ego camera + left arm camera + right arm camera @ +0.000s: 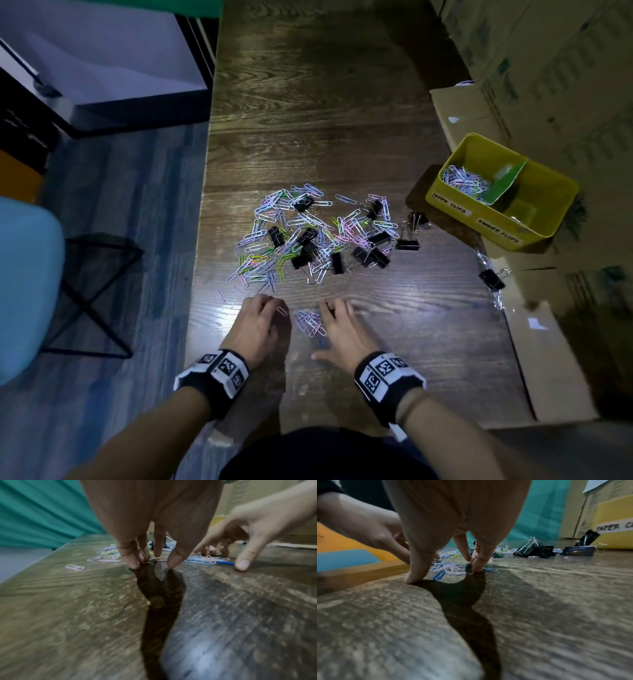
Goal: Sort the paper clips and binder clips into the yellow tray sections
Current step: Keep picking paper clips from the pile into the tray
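Note:
A mixed pile of coloured paper clips [301, 233] and black binder clips [371, 255] lies mid-table. A small heap of paper clips [310, 322] sits between my hands, also seen as the heap [204, 559] and the heap [448, 568]. My left hand [270, 308] [153, 565] stands fingertips-down on the wood beside a pink clip [282, 311], holding nothing. My right hand [329, 318] [444, 574] has its thumb planted and its fingers touching the heap's edge. The yellow tray [548, 192] at right holds paper clips [462, 180] in its left section behind a green divider [507, 181].
Loose binder clips [409, 236] lie near the tray, and one binder clip [491, 279] sits at the table's right edge. Cardboard boxes [548, 68] and flat cardboard [548, 359] line the right. A blue chair [27, 291] and black wire frame [92, 294] stand left of the table.

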`<action>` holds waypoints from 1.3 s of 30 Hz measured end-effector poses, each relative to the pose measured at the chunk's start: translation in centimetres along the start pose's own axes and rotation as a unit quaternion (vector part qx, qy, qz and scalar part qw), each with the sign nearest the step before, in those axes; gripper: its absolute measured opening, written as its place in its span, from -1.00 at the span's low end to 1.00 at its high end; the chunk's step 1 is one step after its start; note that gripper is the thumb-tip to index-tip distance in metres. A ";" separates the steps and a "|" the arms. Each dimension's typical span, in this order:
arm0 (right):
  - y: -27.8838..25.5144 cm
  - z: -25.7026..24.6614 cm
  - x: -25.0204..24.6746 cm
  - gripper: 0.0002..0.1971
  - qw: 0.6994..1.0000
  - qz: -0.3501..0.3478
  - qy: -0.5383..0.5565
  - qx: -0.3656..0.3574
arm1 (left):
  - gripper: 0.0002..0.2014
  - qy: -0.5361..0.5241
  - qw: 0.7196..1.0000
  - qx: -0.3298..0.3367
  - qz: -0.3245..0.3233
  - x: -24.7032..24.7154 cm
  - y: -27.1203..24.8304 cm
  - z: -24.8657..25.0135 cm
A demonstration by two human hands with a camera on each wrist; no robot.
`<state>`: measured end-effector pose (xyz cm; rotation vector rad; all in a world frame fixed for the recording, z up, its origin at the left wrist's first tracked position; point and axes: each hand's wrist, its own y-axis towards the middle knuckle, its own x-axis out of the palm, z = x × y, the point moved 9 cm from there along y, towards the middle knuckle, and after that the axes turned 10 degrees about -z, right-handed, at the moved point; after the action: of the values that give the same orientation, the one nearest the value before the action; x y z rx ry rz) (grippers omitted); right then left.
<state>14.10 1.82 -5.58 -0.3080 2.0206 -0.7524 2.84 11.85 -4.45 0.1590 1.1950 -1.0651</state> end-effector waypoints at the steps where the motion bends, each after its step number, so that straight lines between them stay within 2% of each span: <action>1: 0.2 -0.2 0.0 -0.06 1.000 0.004 0.000 -0.003 | -0.58 -0.010 1.000 -0.005 -0.009 0.7 0.2 0.3; 3: 0.4 -0.5 0.1 -0.14 1.000 0.010 0.008 -0.015 | -0.62 -0.050 0.998 -0.013 -0.030 1.8 0.5 1.1; 5: 0.4 0.1 0.0 -0.20 0.999 0.024 0.025 -0.022 | -0.55 -0.072 0.995 0.004 -0.062 2.7 0.8 2.3; 8: -0.8 2.0 -0.8 -0.31 0.995 0.067 0.070 0.001 | -0.59 -0.044 0.997 0.036 -0.047 1.8 0.3 3.7; 10: -1.5 3.0 -0.5 -0.28 0.996 0.059 0.065 0.033 | -0.48 -0.033 0.997 0.066 -0.025 0.5 0.1 4.3; 12: -2.0 3.3 0.2 -0.18 0.996 0.042 0.037 0.066 | -0.35 0.041 0.993 0.099 -0.047 1.0 0.5 4.7; 14: -1.9 2.5 0.5 -0.20 0.997 0.040 0.029 0.063 | -0.37 0.082 0.985 0.115 -0.096 2.0 1.3 5.3; 17: -1.2 0.8 0.2 -0.38 0.999 0.024 0.044 0.016 | -0.37 0.100 0.977 0.119 -0.147 3.2 2.2 6.0; 20: -0.9 0.8 -0.6 -0.47 0.996 0.034 0.077 0.000 | -0.53 0.084 0.977 0.112 -0.161 3.4 2.7 6.1; 22: -1.1 1.4 -1.0 -0.36 0.993 0.059 0.104 0.012 | -0.56 0.066 0.978 0.125 -0.150 3.0 2.6 6.2; 24: -1.7 2.2 -0.8 -0.11 0.993 0.066 0.085 0.049 | -0.48 0.050 0.979 0.145 -0.135 2.7 2.3 6.0; 26: -2.2 2.3 -0.5 0.02 0.994 0.065 0.046 0.072 | -0.36 0.067 0.978 0.150 -0.131 2.6 2.2 5.8; 29: -2.4 1.5 0.0 0.02 0.995 0.065 0.019 0.077 | -0.36 0.084 0.977 0.135 -0.141 2.9 2.2 6.2; 33: -1.8 0.7 -0.2 -0.17 0.995 0.068 0.041 0.060 | -0.49 0.131 0.970 0.128 -0.157 3.7 2.2 7.4; 37: -1.5 0.8 -0.9 -0.08 0.996 0.086 0.020 0.033 | -0.66 0.170 0.961 0.145 -0.162 3.5 2.1 7.7; 39: -1.3 1.0 -1.2 -0.12 0.996 0.086 -0.015 0.016 | -0.72 0.198 0.952 0.150 -0.181 3.9 2.0 7.3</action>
<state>15.43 1.03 -4.39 -0.1231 1.9748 -0.6681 9.12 6.21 -5.41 0.4177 1.4498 -1.5904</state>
